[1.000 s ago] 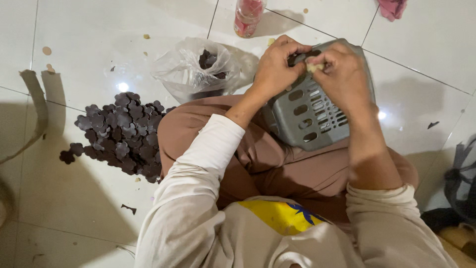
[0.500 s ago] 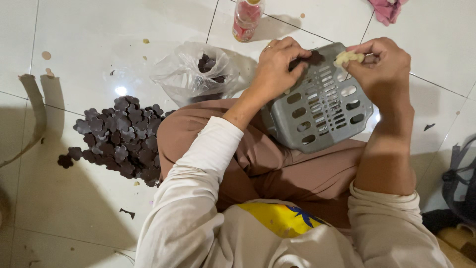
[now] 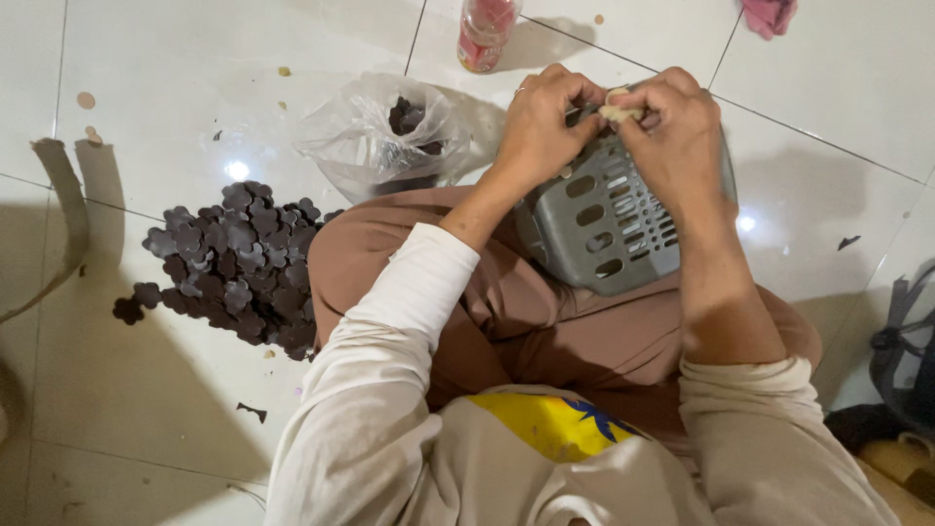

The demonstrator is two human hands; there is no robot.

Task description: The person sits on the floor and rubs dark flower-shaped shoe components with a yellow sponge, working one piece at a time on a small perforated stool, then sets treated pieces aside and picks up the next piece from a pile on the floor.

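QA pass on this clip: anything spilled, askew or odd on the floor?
Mostly tidy. A few dark flower-shaped pieces lie apart from the main pile at its left edge, and small scraps dot the tiles. The grey basket sits tilted on the lap under both hands. Nothing looks damaged.

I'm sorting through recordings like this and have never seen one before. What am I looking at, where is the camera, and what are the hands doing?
There is no machine here: a person sits on a white tiled floor, filmed by a camera worn on their own head, looking down. The left hand and right hand meet over a grey slotted basket resting on the lap. Together they pinch a small pale piece; what it is cannot be told. On the floor to the left lies a pile of dark flower-shaped pieces. Beyond the knee sits a clear plastic bag holding more of them, and a red bottle stands further off.
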